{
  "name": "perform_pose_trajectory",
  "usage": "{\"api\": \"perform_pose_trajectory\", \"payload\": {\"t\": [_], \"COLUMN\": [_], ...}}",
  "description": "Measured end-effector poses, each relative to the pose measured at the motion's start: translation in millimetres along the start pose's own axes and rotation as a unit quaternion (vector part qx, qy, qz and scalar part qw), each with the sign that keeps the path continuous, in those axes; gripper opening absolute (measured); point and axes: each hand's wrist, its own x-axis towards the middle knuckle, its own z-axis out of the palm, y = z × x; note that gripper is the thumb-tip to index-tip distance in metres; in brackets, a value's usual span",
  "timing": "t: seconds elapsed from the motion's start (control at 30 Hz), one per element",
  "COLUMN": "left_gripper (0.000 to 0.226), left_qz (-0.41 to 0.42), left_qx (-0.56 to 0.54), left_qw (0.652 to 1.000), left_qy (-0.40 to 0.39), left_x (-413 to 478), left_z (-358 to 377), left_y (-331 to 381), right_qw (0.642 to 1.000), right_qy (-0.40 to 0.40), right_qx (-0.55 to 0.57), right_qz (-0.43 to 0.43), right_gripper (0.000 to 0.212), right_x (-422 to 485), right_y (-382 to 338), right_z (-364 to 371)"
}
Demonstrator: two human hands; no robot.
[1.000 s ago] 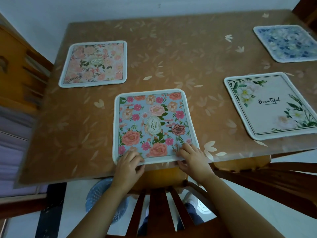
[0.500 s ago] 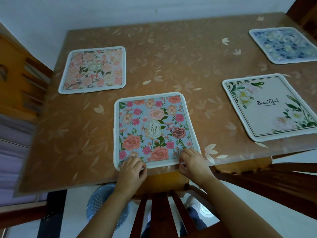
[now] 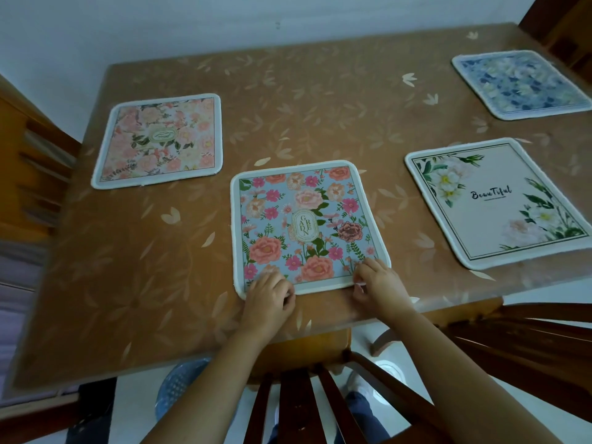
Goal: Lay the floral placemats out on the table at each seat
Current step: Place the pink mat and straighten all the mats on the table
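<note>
A light-blue placemat [image 3: 304, 225] with pink and coral flowers lies flat on the brown table [image 3: 128, 267], its near edge a little in from the table's front edge. My left hand [image 3: 269, 299] is curled over the mat's near left corner. My right hand [image 3: 379, 283] pinches the near right corner. A peach floral placemat [image 3: 160, 141] lies at the far left. At the right lies a white placemat [image 3: 493, 203] with green leaves. A blue-and-white floral placemat [image 3: 519, 83] sits at the far right.
A wooden chair back [image 3: 294, 405] stands between me and the table. Another wooden chair [image 3: 528, 347] is at the near right, and one more [image 3: 32, 161] at the left side. A blue plastic basket [image 3: 179, 386] sits on the floor under the table.
Both hands have slid the light-blue placemat farther onto the table, away from the front edge. The other three placemats have stayed in place.
</note>
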Motion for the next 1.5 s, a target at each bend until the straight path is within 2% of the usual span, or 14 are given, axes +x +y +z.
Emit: {"api": "perform_pose_trajectory", "payload": {"t": [0.17,0.3,0.4,0.7,0.8,0.93,1.17,1.5], "left_gripper": [0.009,0.016,0.021,0.006,0.009,0.006,0.023,0.020], "left_qz": [-0.013,-0.016,-0.009,-0.005,-0.007,-0.017,-0.004,-0.008], "left_qx": [0.002,0.022,0.045,0.045,0.042,0.029,0.008,-0.030], "left_qw": [1.000,1.000,0.999,0.998,0.998,0.999,1.000,0.999], "left_qy": [-0.020,-0.015,-0.017,-0.038,-0.046,-0.029,0.002,0.023], "left_x": [-1.9,-5.5,-8.9,-7.3,-9.0,-11.8,-20.0,-28.0], "left_z": [-0.6,-9.2,-12.3,-16.1,-14.8,-13.6,-8.4,-5.9], "left_y": [-2.6,-6.3,-9.3,-7.2,-8.7,-7.0,-9.4,-14.9], "right_qw": [1.000,1.000,1.000,1.000,0.999,0.999,0.994,0.992], "right_qy": [0.006,0.016,0.013,0.020,0.029,0.048,0.098,0.118], "right_qx": [0.001,0.002,-0.010,-0.003,0.004,0.019,0.045,0.050], "right_qz": [0.000,0.011,0.014,0.019,0.018,0.013,0.008,0.012], "right_gripper": [0.017,0.026,0.023,0.019,0.019,0.019,0.013,0.014], "right_x": [-1.4,-5.4,-6.9,-7.0,-7.8,-9.4,-17.8,-19.8], "right_y": [2.3,8.0,10.5,8.7,9.0,9.4,9.4,8.4], "right_z": [1.5,-0.1,-0.1,2.4,4.2,6.4,13.9,16.6]}}
